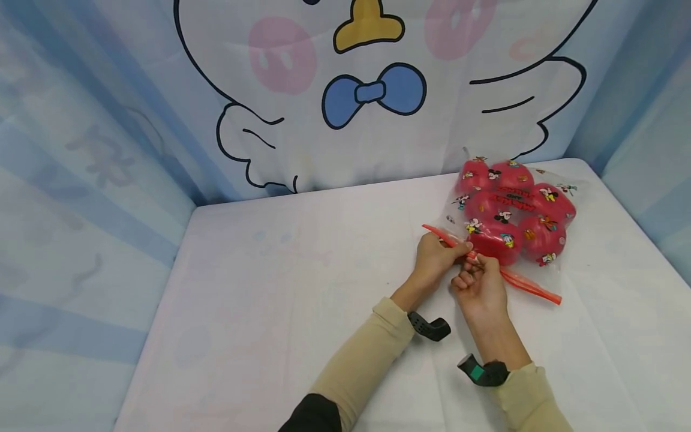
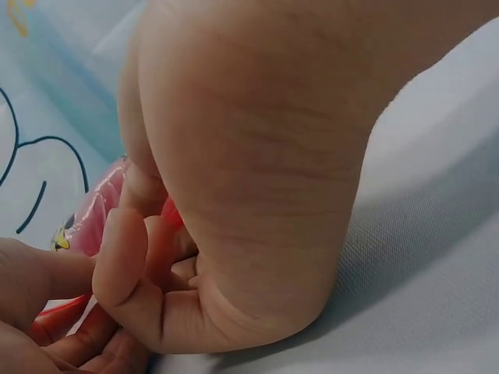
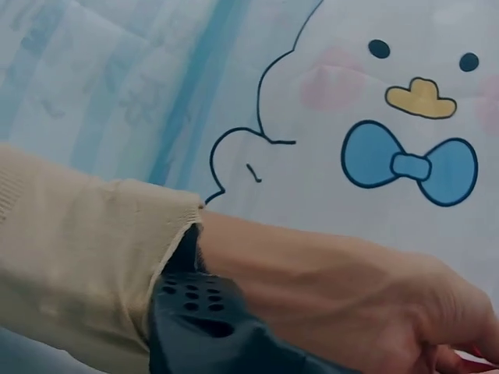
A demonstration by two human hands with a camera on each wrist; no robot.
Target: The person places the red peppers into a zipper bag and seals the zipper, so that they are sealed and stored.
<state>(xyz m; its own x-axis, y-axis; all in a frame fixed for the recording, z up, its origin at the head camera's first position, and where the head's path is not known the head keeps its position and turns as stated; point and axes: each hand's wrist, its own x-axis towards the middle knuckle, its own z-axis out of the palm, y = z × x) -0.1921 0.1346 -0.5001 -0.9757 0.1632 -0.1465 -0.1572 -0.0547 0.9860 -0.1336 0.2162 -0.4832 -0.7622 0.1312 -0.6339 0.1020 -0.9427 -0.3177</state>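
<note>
A clear plastic bag [image 1: 550, 180] printed with small cartoon figures lies at the right rear of the table. Several plump red rounded things [image 1: 493, 243] fill it. Along its near side runs a long red strip [image 1: 531, 288], sloping down to the right. My left hand [image 1: 432, 258] pinches this strip near its upper left part, thumb on top. Right beside it, my right hand [image 1: 483, 288] pinches the strip with thumb and forefinger, other fingers curled in. In the left wrist view, the left palm [image 2: 249, 179] hides most of the strip.
The white-covered table [image 1: 259, 300] stands against a backdrop [image 1: 378, 144] showing a cartoon bird with a blue bow tie. Pale blue curtains [image 1: 81, 240] hang at both sides. Each wrist wears a black camera mount [image 1: 432, 327].
</note>
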